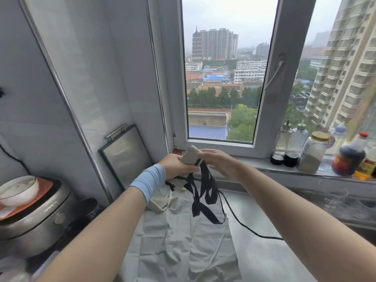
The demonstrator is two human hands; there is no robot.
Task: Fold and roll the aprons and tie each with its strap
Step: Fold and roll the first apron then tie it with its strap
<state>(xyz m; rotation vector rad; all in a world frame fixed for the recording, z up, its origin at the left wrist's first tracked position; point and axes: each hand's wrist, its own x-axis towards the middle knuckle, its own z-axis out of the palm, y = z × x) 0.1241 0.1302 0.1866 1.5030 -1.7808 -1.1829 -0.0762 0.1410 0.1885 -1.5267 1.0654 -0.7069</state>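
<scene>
My left grip (176, 166) clutches the rolled apron (190, 156); my right grip (220, 164) pinches its black strap (205, 186). A flat apron (183, 241) lies at six o'clock on the table (256, 231).

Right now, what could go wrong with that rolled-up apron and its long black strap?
The rolled apron is gripped only by the left hand; if that grip loosens, it may unroll. The black strap, pinched by the right hand, hangs in loose loops onto the flat apron below, so it could tangle or drag that one along.
</scene>
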